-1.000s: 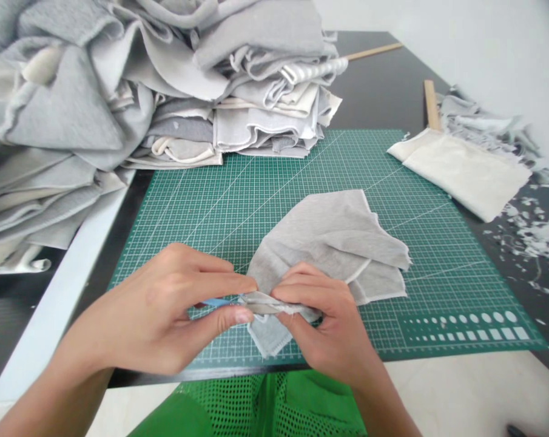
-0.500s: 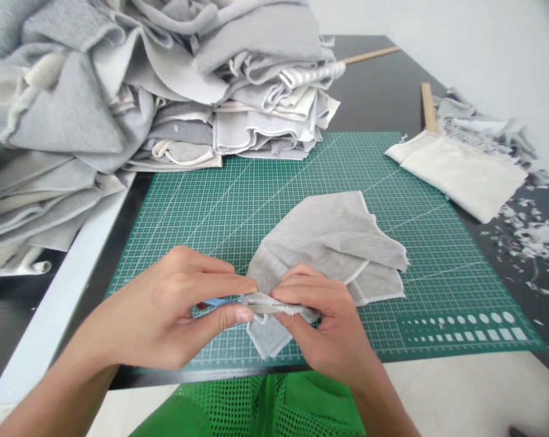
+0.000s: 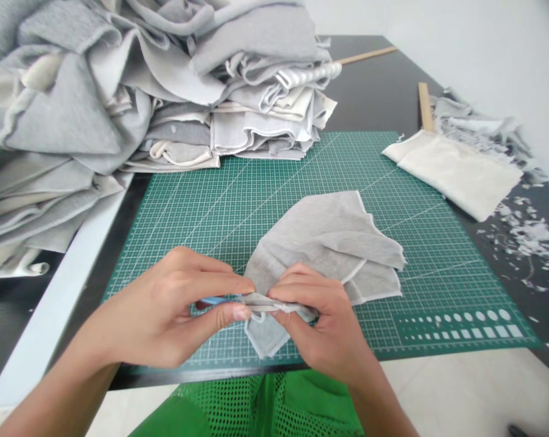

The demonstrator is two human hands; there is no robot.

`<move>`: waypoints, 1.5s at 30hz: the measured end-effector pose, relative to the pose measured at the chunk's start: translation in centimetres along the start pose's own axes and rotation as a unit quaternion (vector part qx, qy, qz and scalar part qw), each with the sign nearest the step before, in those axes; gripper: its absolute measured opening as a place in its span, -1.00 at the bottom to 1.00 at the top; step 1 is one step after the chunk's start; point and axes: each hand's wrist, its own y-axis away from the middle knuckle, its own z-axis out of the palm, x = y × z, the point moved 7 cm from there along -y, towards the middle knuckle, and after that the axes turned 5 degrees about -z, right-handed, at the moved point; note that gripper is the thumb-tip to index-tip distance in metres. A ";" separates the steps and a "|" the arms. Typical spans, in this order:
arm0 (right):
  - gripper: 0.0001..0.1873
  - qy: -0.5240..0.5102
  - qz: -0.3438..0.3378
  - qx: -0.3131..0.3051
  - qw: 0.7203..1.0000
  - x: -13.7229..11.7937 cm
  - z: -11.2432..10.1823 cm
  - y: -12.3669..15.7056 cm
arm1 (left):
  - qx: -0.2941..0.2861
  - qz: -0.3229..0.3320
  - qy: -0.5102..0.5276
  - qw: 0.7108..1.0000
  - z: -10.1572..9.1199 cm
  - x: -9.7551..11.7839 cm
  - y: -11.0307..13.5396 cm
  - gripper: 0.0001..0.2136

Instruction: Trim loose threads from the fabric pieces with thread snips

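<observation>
The person's left hand [image 3: 160, 309] is closed in a firm pinch, fingers above and thumb below, around a slim blue object [image 3: 215, 300] and the folded edge of a piece of thin grey knit fabric [image 3: 319, 243]. The fingers hide most of the blue object, so its kind cannot be told. The right hand [image 3: 322, 321] grasps the same fold just beside the left, with its fingers curled over the top and its thumb pressing from below.

The grey knit fabric lies in loose, overlapping layers on a green cutting mat with a white grid [image 3: 183, 243], near the mat's front edge, with only the gathered fold lifted into the hands. A corner of it hangs below the fingers, resting on the mat.

Beyond the mat rises a tall, slumping stack of grey and cream sweatshirt fabric [image 3: 256, 121], which spreads along the left side of the black tabletop [image 3: 374, 79]. To the right, a flat cream fabric panel [image 3: 456, 173] overlaps the mat's far corner, just in front of a pale wooden strip [image 3: 425, 106] and a heap of grey fabric offcuts [image 3: 474, 124]. Small white fabric scraps [image 3: 524, 237] are scattered across the black surface. A green mesh garment [image 3: 219, 403] shows below the hands.
</observation>
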 end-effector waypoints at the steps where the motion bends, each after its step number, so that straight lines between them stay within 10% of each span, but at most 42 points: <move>1: -0.83 0.001 -0.003 0.000 1.000 -0.1 0.0 0.0 | 0.008 0.002 0.012 1.000 -0.2 0.0 0.1 -0.90; 45: -0.81 0.013 0.001 -0.007 1.000 0.1 0.1 0.0 | -0.033 -0.035 0.029 0.998 0.6 0.0 -0.6 -0.91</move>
